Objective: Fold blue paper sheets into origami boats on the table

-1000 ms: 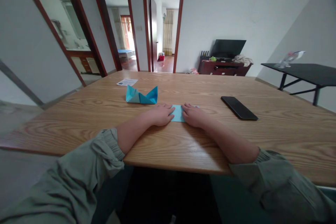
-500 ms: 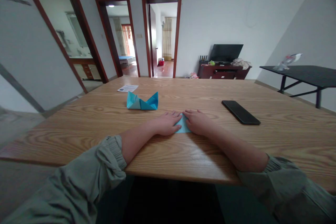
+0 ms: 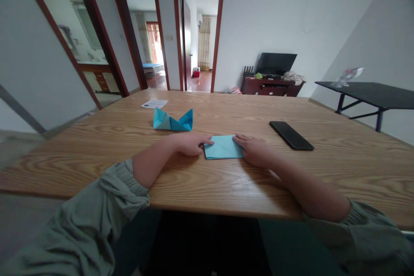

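A light-blue sheet of paper, folded into a rectangle, lies flat on the wooden table in front of me. At its left edge is my left hand, one finger reaching over the top of the paper and the others bent at the edge, partly hidden. My right hand lies palm down over the right end, its fingers stretched out and pressing on the paper. Beyond my left hand stands a folded blue paper shape with two raised points; neither hand touches it.
A black phone lies on the table to the right. Farther back on the left is a printed paper slip. Beyond the table stand a low cabinet with a television and a black side table.
My hands have moved apart, left and right, uncovering most of the folded light-blue paper. The view has shifted slightly; the blue paper shape and phone stay in place.
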Demonstrator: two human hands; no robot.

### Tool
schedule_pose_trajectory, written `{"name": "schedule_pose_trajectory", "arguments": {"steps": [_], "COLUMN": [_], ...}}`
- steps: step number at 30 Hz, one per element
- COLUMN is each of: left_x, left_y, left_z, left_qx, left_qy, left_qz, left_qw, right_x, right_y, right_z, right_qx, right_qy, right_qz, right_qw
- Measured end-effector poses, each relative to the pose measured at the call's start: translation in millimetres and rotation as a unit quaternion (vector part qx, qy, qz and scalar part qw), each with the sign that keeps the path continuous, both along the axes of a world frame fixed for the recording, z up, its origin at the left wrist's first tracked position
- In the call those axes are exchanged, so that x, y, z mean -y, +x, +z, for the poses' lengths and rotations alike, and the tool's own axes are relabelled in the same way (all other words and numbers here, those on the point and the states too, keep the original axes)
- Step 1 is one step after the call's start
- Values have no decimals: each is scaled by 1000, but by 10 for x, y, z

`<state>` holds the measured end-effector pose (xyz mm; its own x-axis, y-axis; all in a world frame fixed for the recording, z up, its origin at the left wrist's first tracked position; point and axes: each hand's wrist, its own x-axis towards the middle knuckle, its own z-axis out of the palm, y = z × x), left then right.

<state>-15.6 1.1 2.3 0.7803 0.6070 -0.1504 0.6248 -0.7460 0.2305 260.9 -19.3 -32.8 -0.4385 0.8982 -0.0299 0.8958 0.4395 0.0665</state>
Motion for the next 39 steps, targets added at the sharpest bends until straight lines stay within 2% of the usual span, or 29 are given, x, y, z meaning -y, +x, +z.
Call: {"name": "schedule_pose_trajectory", "arguments": {"steps": [5,8,11,15,19,23,25,28,31,35,37,39], "left_x": [-54,-84,-77,-30,0,16,39,96,156,207,227,243], "left_y": [16,52,95,171,209,176,169,214,297,336,318,296], "left_z": [-102,-136,-104,-34,-3,46,83,116,101,72,80,101], "left_qx": [88,117,159,258,367,377,359,353,417,518,546,574], "left_qy": [62,96,124,136,164,274,305,263,153,3,-27,-31], "left_qz": [20,60,99,114,153,203,223,215,181,94,67,76], "left_qw": [994,987,974,950,903,861,853,872,877,850,835,815], "right_x": [72,195,328,375,299,270,279,304,343,420,451,464], "right_y": [-64,-196,-371,-524,-515,-442,-419,-438,-543,-741,-804,-823], "right_z": [43,157,302,415,480,588,630,636,583,498,476,474], "right_qx": [-13,-46,-97,-116,-164,-227,-260,-316,-365,-395,-380,-352], "right_qy": [9,21,23,90,174,250,268,277,260,222,201,185], "right_qz": [20,72,118,50,-12,-64,-74,-55,-6,95,152,199], "right_qw": [1000,996,988,988,971,939,925,906,894,886,890,896]}}
